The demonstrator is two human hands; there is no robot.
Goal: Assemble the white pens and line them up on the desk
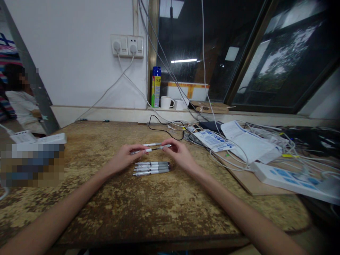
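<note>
Between my two hands is a pen in two parts, joined by a thin dark refill. My left hand (129,154) pinches the white pen barrel (147,150) at its left end. The fingertips of my right hand (175,151) are closed on the grey grip part (165,147) at the right end. Just behind, another pen (152,144) lies on the table. Nearer to me, below the hands, several white and grey pens (152,168) lie side by side in a row, pointing left to right.
The worn wooden table (143,209) bears a white power strip (292,179), papers (247,141) and tangled cables on the right. Another power strip (53,139) is at the left. A spray can (156,87) and mug (166,102) stand on the sill. A person (22,102) is at far left.
</note>
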